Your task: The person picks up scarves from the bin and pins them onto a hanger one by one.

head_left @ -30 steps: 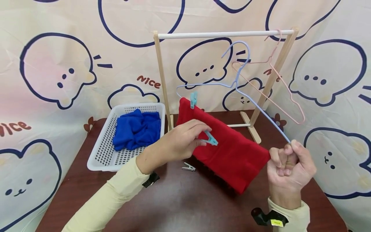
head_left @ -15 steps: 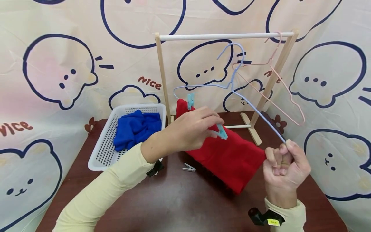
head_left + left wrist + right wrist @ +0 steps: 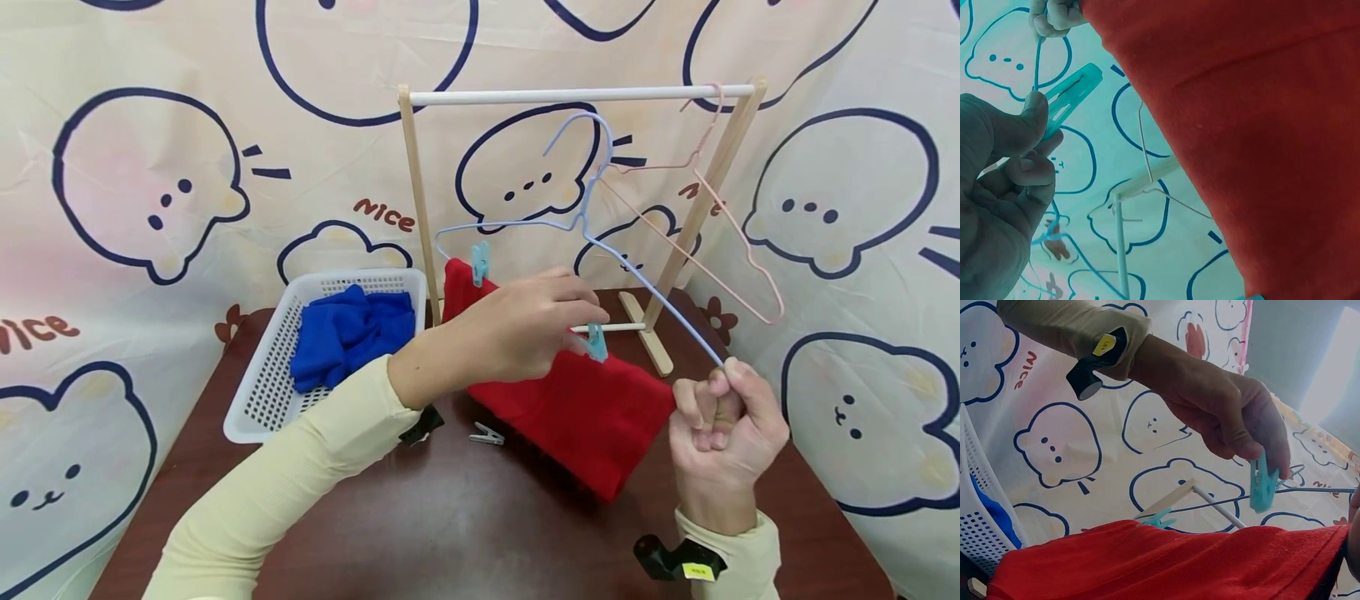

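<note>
near the creased red cloth (image 3: 592, 421), my left hand (image 3: 521, 325) pinches a plastic clip (image 3: 597, 343); my right hand (image 3: 723, 429) grips cloth and thin hanger (image 3: 582, 215).

The left hand (image 3: 525, 325) pinches a teal clothespin (image 3: 596, 342) in front of the red cloth (image 3: 607, 417); whether the two touch is hard to tell. The right hand (image 3: 723, 425) grips the blue hanger (image 3: 686, 325) and the cloth's near corner. A second teal clip (image 3: 480, 264) sits at the cloth's far end. On the table (image 3: 465, 517), a grey peg (image 3: 487, 434) lies near a white basket (image 3: 258, 367) holding blue fabric (image 3: 348, 337). A pink hanger (image 3: 731, 208) hangs from the rack (image 3: 585, 95).
</note>
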`<state>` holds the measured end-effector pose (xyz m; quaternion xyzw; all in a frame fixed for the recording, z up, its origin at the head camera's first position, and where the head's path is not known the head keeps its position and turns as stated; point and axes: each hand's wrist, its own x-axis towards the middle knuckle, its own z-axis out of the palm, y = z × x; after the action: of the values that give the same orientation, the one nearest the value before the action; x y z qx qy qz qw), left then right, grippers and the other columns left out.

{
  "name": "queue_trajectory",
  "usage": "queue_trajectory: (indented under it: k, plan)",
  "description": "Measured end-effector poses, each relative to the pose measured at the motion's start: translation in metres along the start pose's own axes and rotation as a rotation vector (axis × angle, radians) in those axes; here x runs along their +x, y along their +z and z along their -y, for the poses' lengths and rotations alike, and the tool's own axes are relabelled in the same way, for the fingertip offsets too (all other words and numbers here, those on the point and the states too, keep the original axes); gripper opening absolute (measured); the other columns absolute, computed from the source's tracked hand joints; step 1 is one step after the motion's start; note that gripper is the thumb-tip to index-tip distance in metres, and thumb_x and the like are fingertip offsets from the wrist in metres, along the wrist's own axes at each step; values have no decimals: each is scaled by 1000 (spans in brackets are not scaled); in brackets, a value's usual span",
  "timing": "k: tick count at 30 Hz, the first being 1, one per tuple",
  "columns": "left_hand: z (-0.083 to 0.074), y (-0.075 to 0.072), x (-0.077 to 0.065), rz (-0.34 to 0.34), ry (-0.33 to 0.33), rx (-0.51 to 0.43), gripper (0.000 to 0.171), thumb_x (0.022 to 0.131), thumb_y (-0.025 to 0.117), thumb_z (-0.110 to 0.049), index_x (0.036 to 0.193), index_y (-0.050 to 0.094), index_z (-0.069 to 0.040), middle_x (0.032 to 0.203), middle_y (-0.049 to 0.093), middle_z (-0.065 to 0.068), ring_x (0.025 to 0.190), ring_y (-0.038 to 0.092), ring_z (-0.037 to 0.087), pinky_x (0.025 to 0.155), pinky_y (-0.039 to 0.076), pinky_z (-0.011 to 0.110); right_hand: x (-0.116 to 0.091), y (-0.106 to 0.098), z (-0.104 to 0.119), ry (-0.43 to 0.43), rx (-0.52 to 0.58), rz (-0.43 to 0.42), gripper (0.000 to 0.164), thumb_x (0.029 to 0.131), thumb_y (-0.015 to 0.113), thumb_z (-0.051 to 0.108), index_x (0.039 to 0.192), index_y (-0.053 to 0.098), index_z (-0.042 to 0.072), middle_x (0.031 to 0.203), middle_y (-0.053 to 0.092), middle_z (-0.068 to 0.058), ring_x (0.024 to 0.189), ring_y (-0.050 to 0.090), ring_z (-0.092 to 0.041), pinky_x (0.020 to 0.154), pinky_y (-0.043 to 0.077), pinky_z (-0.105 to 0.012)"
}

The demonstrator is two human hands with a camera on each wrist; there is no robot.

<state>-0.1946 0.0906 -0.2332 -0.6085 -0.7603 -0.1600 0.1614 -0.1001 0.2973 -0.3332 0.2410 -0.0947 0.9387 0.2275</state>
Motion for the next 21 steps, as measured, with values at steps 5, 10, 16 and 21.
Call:
queue_trajectory:
  k: [5,10,16,21]
  plan:
    - [-6,1,10,29,16,0,35,80,70,-15,115,66,-16,114,62,-1,105,53,8,80,46,10,0,0,-3,4,-29,16,52,98,19,9,56,44,-10,46,43,-17,33,24,-19,37,20,-25]
    - [-11,4,16,54,34,-2,33,80,70,-14,113,66,-15,113,63,-1,105,52,9,82,46,10,0,1,-5,2,-56,25,53,97,19,8,56,46,-11,46,43,-17,33,24,-19,37,19,-24]
    - [-15,9,21,76,38,-12,31,79,72,-14,109,67,-13,112,63,0,104,52,10,83,46,11,0,2,-9,10,-53,18,54,98,17,8,57,47,-12,45,45,-18,32,24,-18,37,16,-24]
    - [-17,12,23,49,30,-7,28,77,74,-14,105,69,-12,107,65,0,98,54,10,79,47,11,0,1,-11,28,-40,48,53,97,19,7,59,50,-13,46,46,-18,32,24,-18,37,17,-24]
